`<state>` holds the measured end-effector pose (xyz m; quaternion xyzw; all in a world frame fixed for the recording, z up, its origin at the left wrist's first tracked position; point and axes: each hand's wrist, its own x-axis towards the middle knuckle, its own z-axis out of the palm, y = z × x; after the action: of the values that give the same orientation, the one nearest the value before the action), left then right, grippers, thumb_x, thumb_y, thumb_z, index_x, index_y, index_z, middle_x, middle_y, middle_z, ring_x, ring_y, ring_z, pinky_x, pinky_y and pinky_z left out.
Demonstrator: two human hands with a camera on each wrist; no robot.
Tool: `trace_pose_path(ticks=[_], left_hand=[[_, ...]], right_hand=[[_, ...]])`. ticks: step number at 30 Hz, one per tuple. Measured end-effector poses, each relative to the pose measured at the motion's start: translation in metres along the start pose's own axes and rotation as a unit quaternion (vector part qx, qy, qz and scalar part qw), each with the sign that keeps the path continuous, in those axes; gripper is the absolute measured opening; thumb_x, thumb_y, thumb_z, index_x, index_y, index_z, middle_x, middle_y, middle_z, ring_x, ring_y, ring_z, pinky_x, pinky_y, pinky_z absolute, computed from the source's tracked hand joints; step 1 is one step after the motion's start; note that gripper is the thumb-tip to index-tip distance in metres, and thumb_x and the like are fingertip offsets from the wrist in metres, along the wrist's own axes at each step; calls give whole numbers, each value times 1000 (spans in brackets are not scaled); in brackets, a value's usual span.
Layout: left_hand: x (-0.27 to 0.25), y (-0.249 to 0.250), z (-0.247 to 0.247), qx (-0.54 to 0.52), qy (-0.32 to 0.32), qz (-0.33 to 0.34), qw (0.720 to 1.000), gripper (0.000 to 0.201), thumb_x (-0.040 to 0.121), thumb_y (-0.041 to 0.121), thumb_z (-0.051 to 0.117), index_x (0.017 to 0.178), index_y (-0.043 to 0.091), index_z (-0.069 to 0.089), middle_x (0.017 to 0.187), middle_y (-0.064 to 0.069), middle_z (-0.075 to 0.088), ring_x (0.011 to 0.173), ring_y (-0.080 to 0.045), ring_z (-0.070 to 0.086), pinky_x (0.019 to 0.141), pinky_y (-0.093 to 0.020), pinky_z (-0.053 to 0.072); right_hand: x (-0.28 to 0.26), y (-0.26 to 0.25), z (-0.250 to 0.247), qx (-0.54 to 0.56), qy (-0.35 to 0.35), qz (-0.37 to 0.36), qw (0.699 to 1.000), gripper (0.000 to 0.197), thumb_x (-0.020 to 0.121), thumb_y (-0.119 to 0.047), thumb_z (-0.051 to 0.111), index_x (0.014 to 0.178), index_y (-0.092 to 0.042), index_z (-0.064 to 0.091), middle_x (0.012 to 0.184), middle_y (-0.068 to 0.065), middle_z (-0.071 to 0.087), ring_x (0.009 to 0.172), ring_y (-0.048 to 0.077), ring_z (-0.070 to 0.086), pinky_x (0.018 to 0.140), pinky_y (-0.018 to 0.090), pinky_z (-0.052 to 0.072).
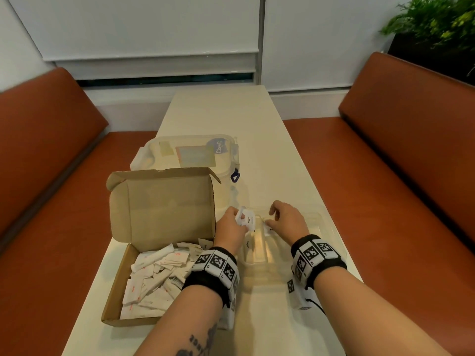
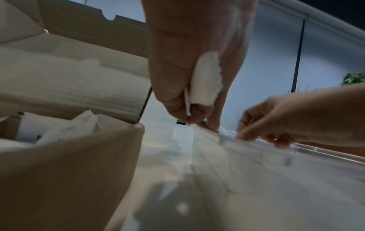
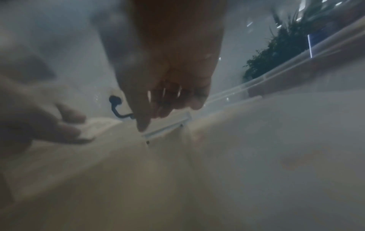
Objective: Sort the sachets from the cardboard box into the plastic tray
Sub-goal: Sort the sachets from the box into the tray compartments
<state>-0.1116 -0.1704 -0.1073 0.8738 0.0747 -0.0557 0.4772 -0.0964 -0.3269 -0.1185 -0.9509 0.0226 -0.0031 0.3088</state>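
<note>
**Bare forearms, tagged wristbands**

Both forearms are bare, without sleeves. Each wrist wears a black band (image 1: 215, 265) ringed with white squares printed with black coded markers. A dark tattoo (image 1: 198, 341) marks the left forearm. A thin black cable (image 1: 315, 305) trails below the right wrist's band (image 1: 315, 255).

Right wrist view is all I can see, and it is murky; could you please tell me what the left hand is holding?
Observer: The left hand grips a few white sachets; the head view shows one printed "Pepper".
Operator: Thank you. Is the cardboard box emptied?
Observer: No. The cardboard box holds a loose heap of more sachets, and it sits left of the plastic tray.
</note>
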Motion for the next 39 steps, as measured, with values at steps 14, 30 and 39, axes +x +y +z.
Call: trace_pose_path(ticks=[14,30,39], left_hand=[[-3,18,-2,-88,39,34,995,18,85,8,62,102,14,61,93,-5,61,85,-19,56,67,-24,38],[-6,1,4,70,33,-35,996,25,87,3,60,111,0,56,111,-18,60,99,-30,58,75,-31,45],[-5,-2,3,64,21,-53,996,20,87,5,61,105,0,57,107,-16,61,87,-24,54,70,-27,40]], right_hand=[[-10,-16,-20,209,-97,16,973,21,78,-4,70,72,-17,55,80,14,70,65,16,62,68,29,52],[-5,8,-18,18,-52,71,996,13,73,-20,78,80,-11,72,75,1,66,75,16,60,60,22,43],[-4,12,-4,-38,-31,90,995,9,74,-19,76,80,-14,73,101,7,62,106,24,51,81,33,49]])
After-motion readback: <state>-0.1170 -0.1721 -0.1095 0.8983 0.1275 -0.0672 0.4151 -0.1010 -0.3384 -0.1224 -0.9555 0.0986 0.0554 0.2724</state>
